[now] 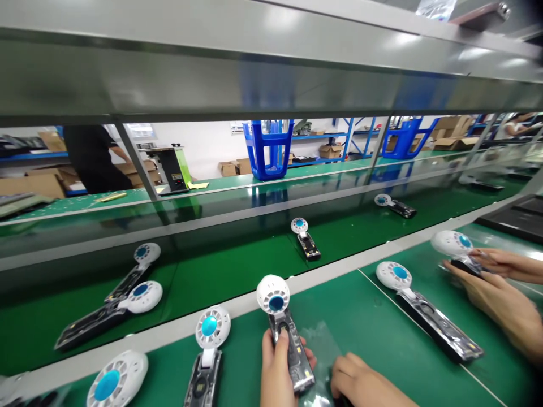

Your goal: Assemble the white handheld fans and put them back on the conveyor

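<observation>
So, biggest thing first: a long green conveyor belt [237, 271] runs across the whole view under a metal shelf [254, 56], with a green workbench [365, 316] along its near edge. Blue baskets [268, 148] sit on the far bench, and a person in dark clothes [91, 158] stands way back on the left.

Several handheld fans lie on the belt, like the pair near its left end [114, 308] and one around the middle [305, 237]. More wait on the bench, including one lying flat to the right [428, 316] and one to the left [207, 359].

The left hand [278, 367] is wrapped around the open handle of a small fan [284, 333] at the near edge of the bench, white head pointing at the belt, thumb resting on the exposed insides. The right hand [360, 384] sits knuckles-up just beside it on a clear plastic sheet [318, 345]; can't tell if it's pinching anything. A co-worker's hands [492, 282] at the right edge hold another fan.

Looks like the handle is being checked or fitted. My guess is the next move needs the fan kept steady while the right hand brings a part in.
</observation>
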`<state>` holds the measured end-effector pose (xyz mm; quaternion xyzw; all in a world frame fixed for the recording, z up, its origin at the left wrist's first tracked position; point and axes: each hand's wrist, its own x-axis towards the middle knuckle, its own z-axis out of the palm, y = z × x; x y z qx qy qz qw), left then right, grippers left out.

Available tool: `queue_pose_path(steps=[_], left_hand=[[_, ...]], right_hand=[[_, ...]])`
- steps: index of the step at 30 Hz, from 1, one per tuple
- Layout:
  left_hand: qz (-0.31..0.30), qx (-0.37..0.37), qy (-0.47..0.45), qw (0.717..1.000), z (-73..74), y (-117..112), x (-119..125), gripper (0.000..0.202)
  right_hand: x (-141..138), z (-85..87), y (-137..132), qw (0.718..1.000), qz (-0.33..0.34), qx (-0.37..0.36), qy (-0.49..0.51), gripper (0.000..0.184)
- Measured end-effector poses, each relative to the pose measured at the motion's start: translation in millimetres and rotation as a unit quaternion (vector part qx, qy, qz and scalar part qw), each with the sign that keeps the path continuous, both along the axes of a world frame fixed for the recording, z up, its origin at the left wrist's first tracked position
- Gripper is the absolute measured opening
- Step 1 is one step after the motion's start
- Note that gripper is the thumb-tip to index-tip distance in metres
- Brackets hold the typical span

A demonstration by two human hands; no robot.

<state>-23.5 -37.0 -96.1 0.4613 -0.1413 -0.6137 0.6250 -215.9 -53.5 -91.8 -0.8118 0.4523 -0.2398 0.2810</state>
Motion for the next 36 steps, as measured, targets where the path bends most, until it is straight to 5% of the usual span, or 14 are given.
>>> queue_pose_path(steps=[4,8,13,19,25,28,32,36], left_hand=[[-0.01,-0.004,-0.016,1.0,-5.2,-0.7,0.2,0.015],[-0.02,-0.01,-0.024,0.999,-10.1,-2.0,0.5,0.017],[-0.017,-0.005,-0.028,0.999,-10.3,-2.3,-0.8,0.018],[-0.015,0.01,0.021,1.0,-1.9,0.3,-0.7,0.033],[-0.031,-0.005,-0.024,0.999,23.7,12.0,1.5,0.038],[-0.036,-0.007,-0.024,0.999,39.6,18.1,2.2,0.041],[-0.025,-0.018,-0.075,0.997,48.8,21.5,4.6,0.04],[0.009,-0.046,-0.134,0.99,40.6,22.4,6.4,0.046]], right_hand=[[-89.2,19.1,-43.8,0.994,-0.067,-0.057,-0.063,0.025],[-169.9,21.9,-79.2,0.971,-0.13,-0.131,-0.15,0.056],[-186.3,9.6,-85.1,0.961,-0.132,-0.152,-0.191,0.063],[-128.5,35.8,-67.6,0.98,-0.098,-0.106,-0.134,0.022],[28.3,88.5,-33.6,0.998,0.008,0.03,-0.052,0.008],[79.6,109.6,-18.8,0.995,0.052,0.063,-0.052,0.006],[98.2,124.1,-7.6,0.981,0.049,0.16,-0.095,0.01],[101.6,132.8,-10.1,0.951,0.012,0.237,-0.201,0.008]])
